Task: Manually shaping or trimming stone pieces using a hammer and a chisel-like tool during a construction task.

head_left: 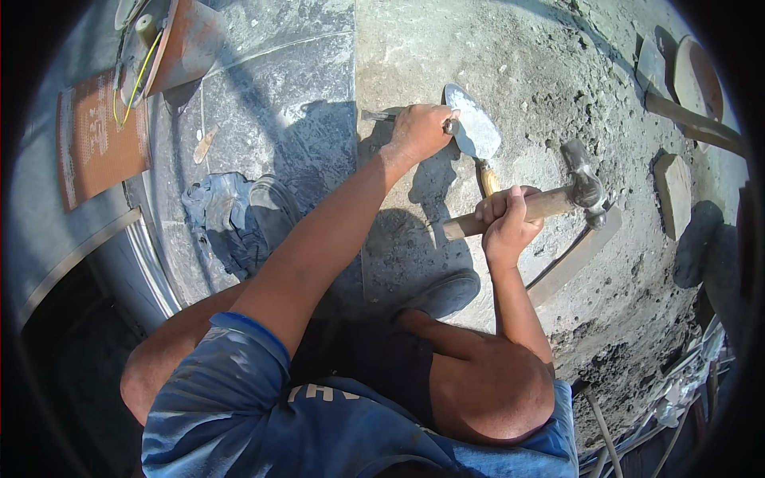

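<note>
My left hand [421, 134] is closed around a dark metal chisel [378, 115]. The chisel lies nearly level, with its tip by the seam between the tiles and the rough ground. Its struck end pokes out past my thumb. My right hand [511, 223] grips the wooden handle of a hammer [587, 190], whose steel head is raised to the right of the hand. Between both hands a trowel [476, 126] rests on the rough ground, its pale blade beyond and its wooden handle partly hidden behind my right hand.
Grey tiles [311, 64] cover the left side; rough mortar ground [558, 103] spreads right. A crumpled blue cloth [223, 211] lies by my left shoe. A long flat strip [574, 259], a stone piece [674, 195], and a wooden-handled tool [693, 121] are on the right. An orange perforated brick [103, 135] stands left.
</note>
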